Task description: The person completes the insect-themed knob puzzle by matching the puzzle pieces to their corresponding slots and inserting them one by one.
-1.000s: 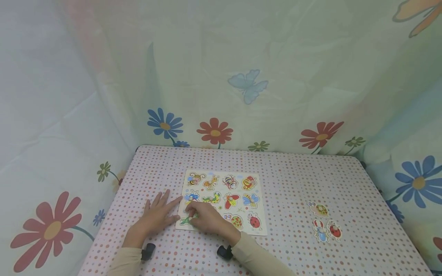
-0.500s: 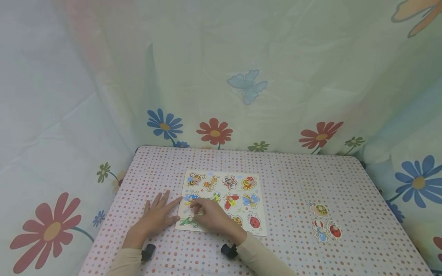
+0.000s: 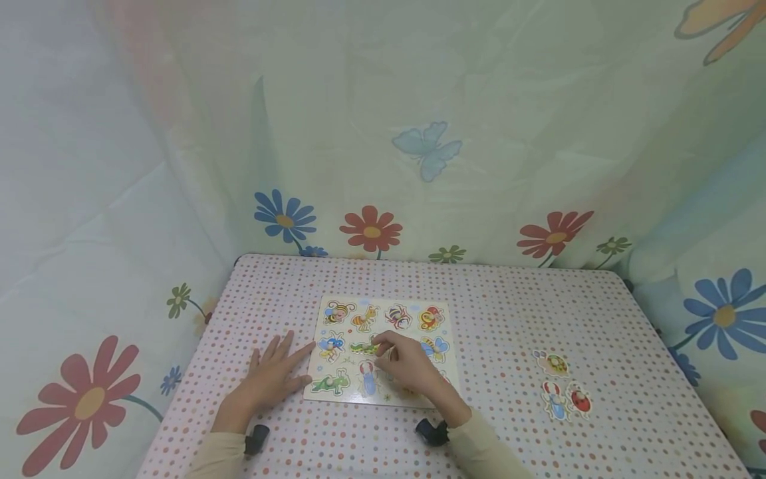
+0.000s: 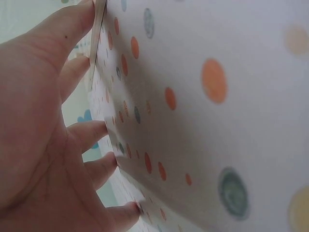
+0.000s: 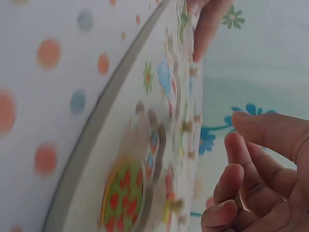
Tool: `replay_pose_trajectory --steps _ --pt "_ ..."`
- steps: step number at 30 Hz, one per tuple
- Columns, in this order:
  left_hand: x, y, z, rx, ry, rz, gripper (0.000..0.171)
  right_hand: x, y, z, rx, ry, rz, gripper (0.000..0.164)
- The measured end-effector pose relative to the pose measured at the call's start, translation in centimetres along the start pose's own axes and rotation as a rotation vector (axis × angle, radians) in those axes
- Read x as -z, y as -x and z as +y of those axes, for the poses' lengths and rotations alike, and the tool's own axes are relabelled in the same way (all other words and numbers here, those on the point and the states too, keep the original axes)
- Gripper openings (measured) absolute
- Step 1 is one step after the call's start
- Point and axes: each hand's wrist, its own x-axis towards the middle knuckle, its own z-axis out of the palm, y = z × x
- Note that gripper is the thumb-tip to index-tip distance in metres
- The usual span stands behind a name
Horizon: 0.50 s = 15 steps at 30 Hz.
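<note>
A wooden peg puzzle board (image 3: 383, 402) with bug pictures lies on the dotted table. My left hand (image 3: 270, 376) rests on the cloth left of it, fingers spread. Thumb and forefinger touch the board's edge (image 4: 98, 29) in the left wrist view. Above the middle of the board is my right hand (image 3: 409, 362), its fingers loosely bent with nothing between them, clear of the surface in the right wrist view (image 5: 260, 174). A green grasshopper piece (image 3: 331, 382) lies in the lower left slot. The stag beetle picture (image 3: 368, 378) beside it shows no knob. My right hand hides part of the lower right.
Three loose pieces lie to the right on the table: a snail (image 3: 552, 363), a stag beetle (image 3: 555, 402) and a ladybug (image 3: 580, 400). Flower-printed cloth (image 3: 371, 166) hangs behind the table (image 3: 491, 306) and along both sides.
My right hand has let go of the grasshopper piece, lifted and moved right across the board. This uncovers the grasshopper and the stag beetle picture. My left hand has stayed in place.
</note>
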Motion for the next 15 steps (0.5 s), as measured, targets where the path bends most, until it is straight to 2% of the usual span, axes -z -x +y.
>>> replay_pose_trajectory --steps 6,12,15 --pt "0.0 0.0 -0.1 0.002 0.003 -0.009 0.066 2.3 1.4 1.4 -0.041 0.002 0.103 0.031" --pt "0.0 -0.1 0.0 0.005 0.003 -0.012 0.067 4.6 3.2 3.1 -0.098 -0.015 0.159 0.033" --pt "-0.1 -0.1 0.0 0.006 0.005 -0.014 0.067 5.8 4.1 4.1 -0.141 0.011 0.189 0.034"
